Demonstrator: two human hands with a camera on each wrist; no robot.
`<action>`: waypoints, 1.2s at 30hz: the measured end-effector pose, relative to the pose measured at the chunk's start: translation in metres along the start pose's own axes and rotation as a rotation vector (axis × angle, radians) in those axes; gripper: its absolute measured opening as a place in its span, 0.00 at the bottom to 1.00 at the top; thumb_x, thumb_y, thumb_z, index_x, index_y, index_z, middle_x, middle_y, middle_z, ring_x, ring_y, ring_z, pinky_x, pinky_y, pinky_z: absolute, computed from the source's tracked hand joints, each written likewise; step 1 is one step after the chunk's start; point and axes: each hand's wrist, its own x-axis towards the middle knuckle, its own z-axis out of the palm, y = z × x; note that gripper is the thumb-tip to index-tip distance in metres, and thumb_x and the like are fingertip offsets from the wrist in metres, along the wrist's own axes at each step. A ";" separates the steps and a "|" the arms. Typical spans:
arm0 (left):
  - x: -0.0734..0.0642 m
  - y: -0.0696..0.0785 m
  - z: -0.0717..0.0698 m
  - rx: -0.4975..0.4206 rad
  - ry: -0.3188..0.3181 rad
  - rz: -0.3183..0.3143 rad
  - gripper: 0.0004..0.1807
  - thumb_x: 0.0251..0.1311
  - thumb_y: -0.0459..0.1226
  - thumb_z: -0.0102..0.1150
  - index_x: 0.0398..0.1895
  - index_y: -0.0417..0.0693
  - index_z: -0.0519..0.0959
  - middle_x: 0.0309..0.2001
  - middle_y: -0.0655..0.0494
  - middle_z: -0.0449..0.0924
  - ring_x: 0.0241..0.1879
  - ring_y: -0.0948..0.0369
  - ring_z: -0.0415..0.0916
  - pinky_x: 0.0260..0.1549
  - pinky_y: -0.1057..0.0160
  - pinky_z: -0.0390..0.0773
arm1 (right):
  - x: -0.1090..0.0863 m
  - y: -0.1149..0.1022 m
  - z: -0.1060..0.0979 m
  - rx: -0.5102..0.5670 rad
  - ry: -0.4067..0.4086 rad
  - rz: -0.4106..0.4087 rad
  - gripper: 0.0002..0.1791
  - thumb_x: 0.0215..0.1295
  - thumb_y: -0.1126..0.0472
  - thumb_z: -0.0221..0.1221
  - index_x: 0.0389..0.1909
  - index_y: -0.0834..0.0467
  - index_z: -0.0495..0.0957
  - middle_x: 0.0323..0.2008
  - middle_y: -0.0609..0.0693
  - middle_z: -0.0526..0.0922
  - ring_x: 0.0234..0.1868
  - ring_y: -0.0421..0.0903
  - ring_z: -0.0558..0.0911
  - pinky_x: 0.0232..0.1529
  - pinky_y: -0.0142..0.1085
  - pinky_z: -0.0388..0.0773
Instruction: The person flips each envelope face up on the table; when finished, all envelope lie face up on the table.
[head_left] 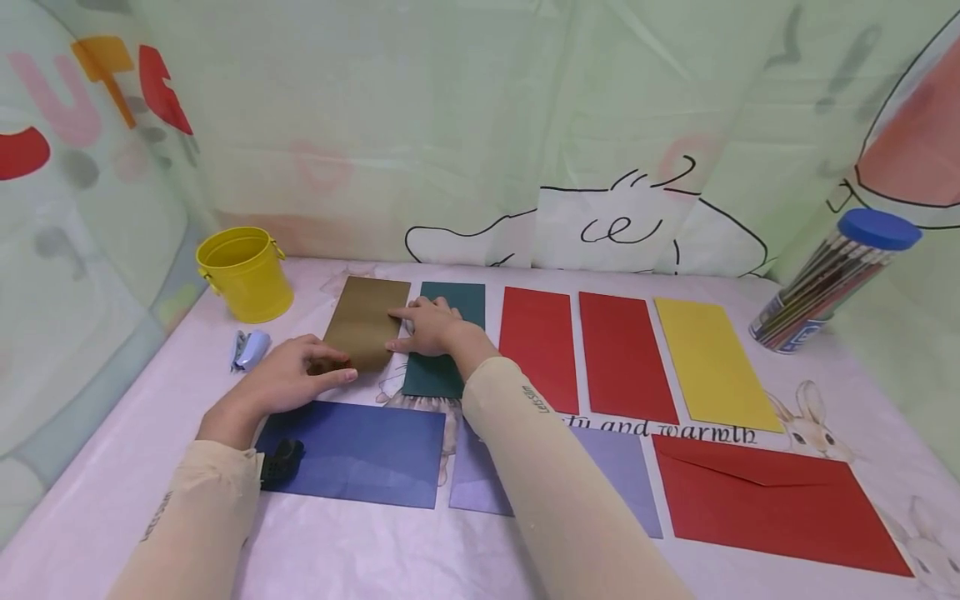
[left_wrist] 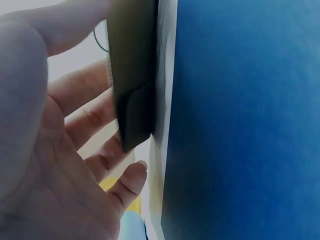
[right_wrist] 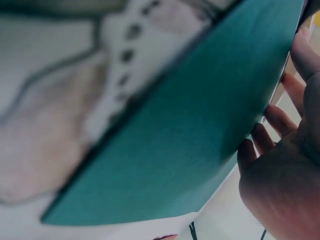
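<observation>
A brown-gold envelope (head_left: 367, 321) lies at the left end of the back row. At its lower left edge is my left hand (head_left: 288, 379), fingers loosely bent and thumb stretched along the near edge. In the left wrist view the envelope (left_wrist: 132, 65) stands edge-on, a darker flap showing and some fingers partly behind it. My right hand (head_left: 435, 325) reaches over the dark green envelope (head_left: 442, 375), index fingertip and thumb at the brown one's right edge. The right wrist view shows the green envelope (right_wrist: 185, 125) beside the relaxed fingers.
Two red envelopes (head_left: 536, 342) and a yellow one (head_left: 716, 362) continue the back row. Blue (head_left: 360, 458), lilac (head_left: 622, 475) and red (head_left: 787, 508) envelopes lie in front. A yellow bucket (head_left: 262, 287), small stapler (head_left: 251, 348) and pencil jar (head_left: 825, 287) stand around.
</observation>
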 end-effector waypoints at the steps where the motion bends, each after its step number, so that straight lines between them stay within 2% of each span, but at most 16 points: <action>1: 0.000 -0.001 0.001 0.007 0.000 0.005 0.31 0.60 0.55 0.68 0.57 0.42 0.83 0.50 0.46 0.79 0.51 0.47 0.74 0.51 0.44 0.74 | 0.000 0.000 0.000 0.000 -0.002 0.000 0.40 0.68 0.35 0.57 0.78 0.37 0.58 0.75 0.51 0.58 0.73 0.56 0.54 0.71 0.57 0.55; 8: 0.002 -0.005 0.006 0.030 0.002 0.013 0.42 0.51 0.59 0.74 0.64 0.41 0.78 0.59 0.41 0.73 0.57 0.43 0.70 0.58 0.40 0.70 | 0.001 0.000 0.001 0.004 -0.001 0.001 0.40 0.67 0.35 0.57 0.78 0.37 0.58 0.75 0.51 0.58 0.73 0.56 0.54 0.70 0.57 0.56; 12: 0.001 -0.005 0.007 0.036 -0.002 0.013 0.46 0.50 0.59 0.74 0.67 0.40 0.74 0.64 0.37 0.68 0.62 0.40 0.65 0.61 0.37 0.67 | 0.001 0.001 0.002 0.001 0.000 0.005 0.40 0.67 0.34 0.57 0.78 0.37 0.58 0.75 0.51 0.58 0.73 0.56 0.55 0.70 0.57 0.57; 18: 0.001 -0.003 0.008 0.091 -0.006 0.018 0.46 0.52 0.61 0.71 0.68 0.41 0.73 0.65 0.39 0.67 0.64 0.39 0.62 0.62 0.36 0.64 | 0.001 0.001 0.002 -0.003 -0.001 0.004 0.40 0.68 0.34 0.57 0.78 0.38 0.57 0.76 0.51 0.57 0.73 0.57 0.54 0.70 0.57 0.56; 23: -0.001 -0.002 0.006 0.109 -0.019 0.010 0.41 0.58 0.60 0.66 0.67 0.42 0.76 0.63 0.40 0.70 0.62 0.39 0.64 0.60 0.35 0.65 | 0.001 0.001 0.002 0.001 -0.001 -0.005 0.40 0.68 0.35 0.57 0.79 0.38 0.57 0.76 0.51 0.57 0.73 0.57 0.55 0.70 0.57 0.56; 28: -0.002 -0.001 0.000 0.050 -0.016 0.036 0.27 0.67 0.55 0.59 0.58 0.45 0.83 0.55 0.45 0.77 0.56 0.44 0.71 0.56 0.39 0.70 | 0.001 0.002 0.001 0.017 -0.001 -0.023 0.40 0.68 0.35 0.57 0.78 0.38 0.58 0.76 0.51 0.57 0.73 0.57 0.55 0.70 0.57 0.55; 32: -0.002 0.002 -0.003 0.037 0.039 0.090 0.21 0.72 0.49 0.56 0.53 0.43 0.86 0.48 0.47 0.82 0.47 0.48 0.76 0.52 0.43 0.74 | 0.001 0.004 0.001 0.037 0.000 -0.034 0.39 0.69 0.36 0.56 0.78 0.38 0.58 0.76 0.51 0.57 0.73 0.56 0.55 0.71 0.57 0.55; 36: -0.002 0.005 -0.004 0.080 0.114 0.103 0.18 0.75 0.44 0.53 0.56 0.42 0.83 0.47 0.45 0.84 0.45 0.48 0.79 0.53 0.42 0.74 | 0.001 0.007 0.001 0.064 0.001 -0.040 0.37 0.72 0.39 0.54 0.79 0.41 0.57 0.77 0.51 0.55 0.74 0.57 0.53 0.71 0.57 0.54</action>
